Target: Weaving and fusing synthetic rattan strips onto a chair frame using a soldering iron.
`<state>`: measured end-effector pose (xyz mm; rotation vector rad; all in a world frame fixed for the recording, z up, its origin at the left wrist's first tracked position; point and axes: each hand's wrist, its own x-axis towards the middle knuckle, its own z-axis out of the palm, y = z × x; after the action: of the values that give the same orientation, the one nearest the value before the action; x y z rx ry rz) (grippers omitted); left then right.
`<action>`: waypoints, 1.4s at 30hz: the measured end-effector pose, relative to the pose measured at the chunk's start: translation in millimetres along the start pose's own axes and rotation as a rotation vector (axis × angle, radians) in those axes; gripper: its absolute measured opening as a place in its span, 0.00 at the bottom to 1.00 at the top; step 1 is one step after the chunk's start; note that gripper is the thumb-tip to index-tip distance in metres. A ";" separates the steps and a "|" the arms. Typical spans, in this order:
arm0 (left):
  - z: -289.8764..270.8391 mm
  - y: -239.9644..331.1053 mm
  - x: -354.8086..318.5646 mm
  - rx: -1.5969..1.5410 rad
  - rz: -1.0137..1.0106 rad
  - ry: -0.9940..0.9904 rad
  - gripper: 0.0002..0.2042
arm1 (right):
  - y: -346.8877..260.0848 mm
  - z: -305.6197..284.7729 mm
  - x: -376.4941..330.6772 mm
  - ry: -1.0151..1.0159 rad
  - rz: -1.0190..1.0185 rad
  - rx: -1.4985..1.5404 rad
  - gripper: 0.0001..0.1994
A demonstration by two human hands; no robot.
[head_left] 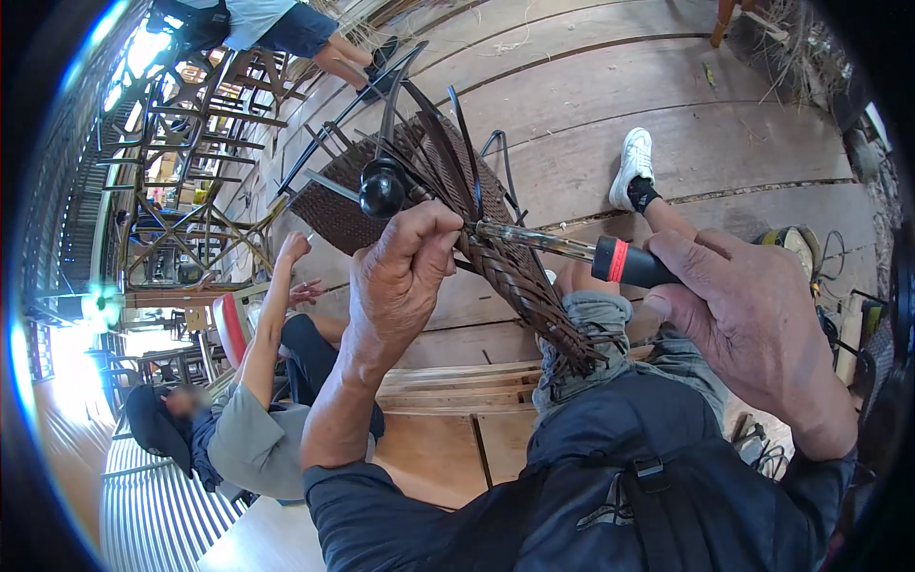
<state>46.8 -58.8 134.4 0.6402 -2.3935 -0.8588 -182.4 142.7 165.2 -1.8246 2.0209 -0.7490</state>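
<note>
Nearest the head camera, along the lower edge, is the person's dark navy shirt [572, 520] with a black strap and buckle, and both bare forearms rise from its short sleeves. On the right, the right hand [753, 324] is curled closed around a black handle [653, 270] ringed with a red-orange band, its thumb lying along the underside. From that handle a slim metal shaft [543, 238] points leftward, its tip meeting a thick, dark brown braided band [519, 286]. Beside the tip, the left hand [405, 276] has its fingers bent and its thumb and forefinger pinched together on the band's edge; which strand lies between them is hidden. Slanting across the middle, the band runs down to a ragged end by the person's grey-green trouser leg [596, 315], and its upper part borders a dark brown, finely woven flat panel [329, 214]. Long loose dark strips [440, 138] stick up from the weave, and a glossy black round knob [381, 191] stands just above the left hand. Beyond lies a wooden plank floor [572, 100], with a white sneaker [630, 170] on it. At left, a co-worker in a grey shirt [262, 443] has one arm raised.
</note>
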 end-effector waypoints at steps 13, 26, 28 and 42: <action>7.5 -14.1 -5.7 -0.052 0.055 0.093 0.08 | -9.6 -2.8 -1.2 -0.001 0.029 -0.055 0.26; 15.7 -26.1 -10.9 -0.079 0.071 0.180 0.09 | -18.0 -7.2 -2.0 -0.016 0.048 -0.123 0.25; 17.0 -26.4 -11.8 -0.105 0.056 0.189 0.10 | -19.5 -8.5 -2.2 -0.033 0.063 -0.122 0.25; 23.7 -30.9 -8.3 -0.071 0.159 0.270 0.10 | -28.7 -12.7 -3.2 -0.068 0.086 -0.130 0.21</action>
<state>46.7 -64.9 95.0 0.4959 -2.1291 -0.7359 -165.5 146.6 191.6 -1.7927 2.1328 -0.5356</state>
